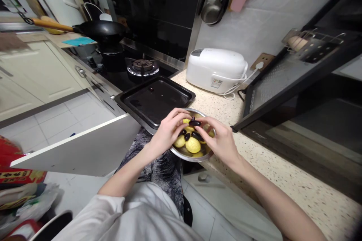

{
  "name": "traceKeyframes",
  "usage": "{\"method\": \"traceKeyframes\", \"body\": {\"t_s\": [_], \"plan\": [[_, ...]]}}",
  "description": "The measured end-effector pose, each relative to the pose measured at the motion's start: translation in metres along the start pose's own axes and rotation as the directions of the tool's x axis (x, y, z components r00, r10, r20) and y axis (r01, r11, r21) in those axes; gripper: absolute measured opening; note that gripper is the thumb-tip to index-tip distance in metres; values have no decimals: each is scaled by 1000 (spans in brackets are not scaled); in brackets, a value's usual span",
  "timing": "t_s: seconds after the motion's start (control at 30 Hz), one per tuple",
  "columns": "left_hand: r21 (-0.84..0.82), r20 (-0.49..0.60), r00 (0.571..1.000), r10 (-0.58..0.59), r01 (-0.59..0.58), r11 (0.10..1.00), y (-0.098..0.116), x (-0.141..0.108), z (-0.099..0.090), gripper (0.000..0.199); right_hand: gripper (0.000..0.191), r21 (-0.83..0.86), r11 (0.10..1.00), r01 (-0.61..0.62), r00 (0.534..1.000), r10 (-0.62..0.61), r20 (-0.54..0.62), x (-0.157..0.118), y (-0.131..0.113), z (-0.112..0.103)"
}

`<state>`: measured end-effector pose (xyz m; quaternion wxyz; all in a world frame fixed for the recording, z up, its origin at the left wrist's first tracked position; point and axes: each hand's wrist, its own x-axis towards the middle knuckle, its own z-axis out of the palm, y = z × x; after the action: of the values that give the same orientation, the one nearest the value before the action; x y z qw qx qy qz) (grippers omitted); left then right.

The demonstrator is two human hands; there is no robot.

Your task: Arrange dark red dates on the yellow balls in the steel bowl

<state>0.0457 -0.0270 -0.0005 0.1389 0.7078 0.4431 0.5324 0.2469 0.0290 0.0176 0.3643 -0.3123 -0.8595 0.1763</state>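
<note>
Over a round metal bowl [186,157], both hands meet at one long dark grape [195,123]. My right hand [222,137] pinches it between thumb and fingertips. My left hand [171,126] is closed too, its fingertips at the grape's left end; a small dark bit shows just above, too small to make out. In the bowl lie several round yellow fruits [193,145] with more dark grapes [197,135] among them. The hands partly hide the bowl's contents and sides.
A black baking tray [158,101] with one small dark piece lies behind the bowl. Beyond are a gas burner [143,65] and a wok [100,28]. A white appliance [216,69] and a black oven [305,128] stand right. A cabinet door [85,146] hangs open left.
</note>
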Motion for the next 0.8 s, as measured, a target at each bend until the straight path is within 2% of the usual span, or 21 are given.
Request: {"method": "traceKeyframes", "body": {"t_s": [0.13,0.23,0.53,0.8], "plan": [[33,-131,988,-88,93,995,-6,-6,-8,19,16,-63,998,-11,1000,9,-23,8,6,5],[18,-176,979,-104,109,994,-10,-10,-9,19,15,-141,990,1,1000,-4,-16,14,10,11],[-55,-160,982,-100,92,994,-17,-16,5,20,13,-319,940,123,992,-104,75,26,13,28],[-66,-154,983,-101,92,994,-18,-18,4,22,11,-245,957,155,976,-109,189,26,13,26]]}}
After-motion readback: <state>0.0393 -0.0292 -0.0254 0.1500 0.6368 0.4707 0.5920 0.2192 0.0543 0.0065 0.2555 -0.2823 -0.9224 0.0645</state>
